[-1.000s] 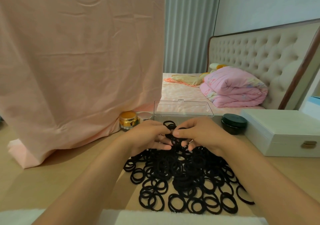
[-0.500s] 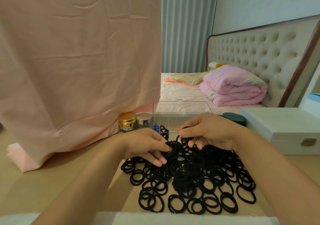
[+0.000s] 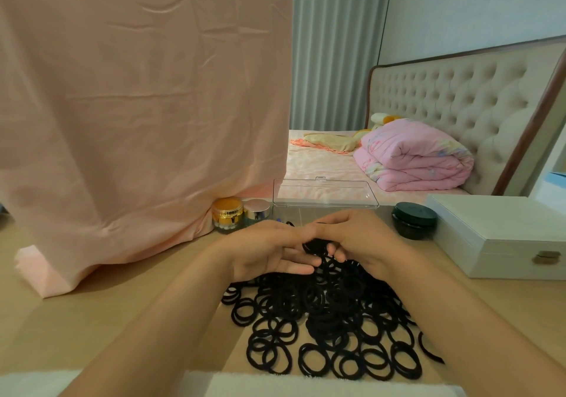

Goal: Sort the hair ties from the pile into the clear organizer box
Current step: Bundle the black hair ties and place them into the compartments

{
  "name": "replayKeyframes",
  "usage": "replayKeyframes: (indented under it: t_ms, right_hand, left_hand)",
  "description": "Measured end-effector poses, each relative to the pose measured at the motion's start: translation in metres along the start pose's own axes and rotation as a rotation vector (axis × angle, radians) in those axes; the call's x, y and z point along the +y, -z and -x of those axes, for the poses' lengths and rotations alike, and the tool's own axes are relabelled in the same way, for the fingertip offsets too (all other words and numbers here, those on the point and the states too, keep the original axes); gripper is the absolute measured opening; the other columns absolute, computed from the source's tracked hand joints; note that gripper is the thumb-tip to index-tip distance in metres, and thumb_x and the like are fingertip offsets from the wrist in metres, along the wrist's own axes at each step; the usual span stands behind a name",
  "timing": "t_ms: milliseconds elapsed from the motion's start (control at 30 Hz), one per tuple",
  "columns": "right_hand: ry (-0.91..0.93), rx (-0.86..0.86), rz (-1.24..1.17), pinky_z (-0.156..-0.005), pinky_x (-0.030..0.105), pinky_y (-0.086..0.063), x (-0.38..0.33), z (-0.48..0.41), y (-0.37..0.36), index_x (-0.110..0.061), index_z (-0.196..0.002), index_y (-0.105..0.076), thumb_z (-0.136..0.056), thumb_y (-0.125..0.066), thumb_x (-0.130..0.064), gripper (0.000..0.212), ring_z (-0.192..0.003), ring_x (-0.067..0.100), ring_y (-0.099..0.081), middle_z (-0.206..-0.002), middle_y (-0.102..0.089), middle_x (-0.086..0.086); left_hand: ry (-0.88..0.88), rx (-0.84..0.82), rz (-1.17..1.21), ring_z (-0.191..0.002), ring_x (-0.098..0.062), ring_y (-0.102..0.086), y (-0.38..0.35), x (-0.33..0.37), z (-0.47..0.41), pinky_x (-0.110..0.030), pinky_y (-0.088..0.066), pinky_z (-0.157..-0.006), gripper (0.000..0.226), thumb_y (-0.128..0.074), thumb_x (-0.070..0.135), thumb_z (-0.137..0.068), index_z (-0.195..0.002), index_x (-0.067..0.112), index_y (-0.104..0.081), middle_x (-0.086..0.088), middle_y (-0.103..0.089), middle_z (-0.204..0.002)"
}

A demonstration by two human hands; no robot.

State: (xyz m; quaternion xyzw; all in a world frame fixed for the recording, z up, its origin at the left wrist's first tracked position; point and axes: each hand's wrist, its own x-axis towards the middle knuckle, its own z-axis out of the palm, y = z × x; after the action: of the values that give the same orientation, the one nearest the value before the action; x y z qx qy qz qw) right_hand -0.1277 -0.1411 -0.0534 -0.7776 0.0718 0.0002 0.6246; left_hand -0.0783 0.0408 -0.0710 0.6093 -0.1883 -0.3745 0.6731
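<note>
A big pile of black hair ties covers the wooden table in front of me. Behind it stands the clear organizer box with its lid raised; most of its tray is hidden by my hands, and a bit of black and blue shows at its near left edge. My left hand and my right hand meet at the far edge of the pile. Together they hold a small bunch of black hair ties between their fingers, with the right thumb laid over the left fingers.
A pink cloth hangs at the left, down onto the table. A gold-lidded jar and a rose-lidded jar stand left of the box. A dark round tin and a white case sit at the right.
My hands have come together over the far edge of the pile and now hold a bunch of ties between them; half a second ago they were slightly apart.
</note>
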Motion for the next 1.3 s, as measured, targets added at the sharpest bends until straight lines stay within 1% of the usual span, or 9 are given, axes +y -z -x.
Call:
replayKeyframes:
  t_ms: [100,200,400,500,633,800,900,1067,1300]
  right_hand:
    - [-0.043,-0.062,-0.086,-0.043,0.017,-0.044,0.0,-0.001,0.001,-0.008,-0.093,-0.081,-0.082,-0.082,-0.019,0.016,-0.046,0.009,-0.048,-0.068,-0.062,0.009]
    - [-0.066,-0.17,-0.106,-0.05,0.018,-0.053,-0.004,0.0,0.011,-0.004,-0.105,-0.077,-0.092,-0.07,-0.009,0.016,-0.058,0.01,-0.06,-0.076,-0.068,0.01]
    - [0.043,0.025,0.026,-0.052,0.022,-0.057,-0.008,-0.002,0.024,0.0,-0.102,-0.073,-0.081,-0.081,-0.003,0.022,-0.062,0.015,-0.071,-0.079,-0.076,0.015]
    - [0.051,-0.025,-0.089,-0.047,0.019,-0.052,-0.013,0.0,0.025,0.0,-0.096,-0.074,-0.082,-0.079,-0.001,0.015,-0.056,0.012,-0.067,-0.076,-0.073,0.012]
    - [0.03,-0.066,0.069,-0.05,0.02,-0.053,-0.008,0.003,0.012,-0.003,-0.098,-0.076,-0.082,-0.081,-0.005,0.016,-0.056,0.014,-0.063,-0.079,-0.075,0.018]
    - [0.077,0.027,0.181,-0.058,0.026,-0.06,-0.006,0.001,0.007,-0.007,-0.092,-0.077,-0.082,-0.082,-0.007,0.011,-0.061,0.02,-0.067,-0.077,-0.076,0.018]
    - [0.086,0.056,0.25,-0.059,0.028,-0.061,-0.006,0.001,0.002,-0.012,-0.089,-0.076,-0.081,-0.083,-0.012,0.01,-0.059,0.018,-0.067,-0.078,-0.077,0.015]
    - [0.182,0.111,0.371,-0.052,0.02,-0.05,-0.005,-0.001,0.005,-0.021,-0.105,-0.072,-0.076,-0.087,-0.028,0.033,-0.063,0.01,-0.066,-0.091,-0.073,0.0]
    - [0.101,-0.133,0.049,-0.074,0.033,-0.063,-0.009,-0.006,0.014,-0.01,-0.111,-0.076,-0.088,-0.078,-0.02,0.025,-0.091,0.022,-0.077,-0.101,-0.079,0.006]
  left_hand:
    - [0.022,0.08,-0.023,-0.087,-0.015,-0.073,-0.001,-0.003,-0.003,-0.026,-0.061,-0.078,0.022,-0.065,0.012,-0.094,-0.113,0.001,-0.068,-0.011,-0.076,-0.092]
    - [0.036,0.143,-0.059,-0.084,-0.018,-0.074,0.001,0.0,-0.004,-0.031,-0.063,-0.079,0.022,-0.065,0.01,-0.095,-0.114,0.0,-0.067,-0.012,-0.075,-0.09]
    - [0.072,0.253,-0.188,-0.078,-0.019,-0.075,0.005,0.0,-0.006,-0.028,-0.062,-0.073,0.03,-0.069,0.011,-0.092,-0.119,-0.002,-0.064,-0.014,-0.076,-0.087]
    - [0.036,0.324,-0.235,-0.08,-0.019,-0.075,0.003,-0.002,-0.01,-0.03,-0.062,-0.076,0.028,-0.072,0.012,-0.091,-0.115,-0.001,-0.066,-0.013,-0.077,-0.085]
    - [-0.028,0.205,-0.204,-0.091,-0.018,-0.074,-0.005,-0.001,-0.008,-0.029,-0.061,-0.081,0.024,-0.075,0.021,-0.088,-0.106,0.005,-0.072,-0.008,-0.077,-0.09]
    - [-0.043,0.078,-0.075,-0.107,-0.028,-0.07,-0.004,0.002,-0.003,-0.042,-0.056,-0.098,0.032,-0.065,0.019,-0.094,-0.119,0.0,-0.068,-0.018,-0.071,-0.108]
    - [-0.056,0.119,-0.184,-0.106,-0.024,-0.072,-0.004,0.001,-0.005,-0.043,-0.054,-0.1,0.038,-0.074,0.029,-0.086,-0.115,0.005,-0.071,-0.015,-0.074,-0.109]
    - [-0.086,0.202,-0.179,-0.096,-0.02,-0.073,0.0,-0.001,-0.007,-0.043,-0.055,-0.098,0.015,-0.065,0.016,-0.096,-0.103,0.007,-0.074,-0.007,-0.076,-0.095]
    - [-0.179,0.222,-0.208,-0.087,-0.016,-0.071,0.011,0.013,0.0,-0.037,-0.06,-0.087,0.019,-0.07,0.019,-0.093,-0.11,0.012,-0.074,-0.007,-0.075,-0.098]
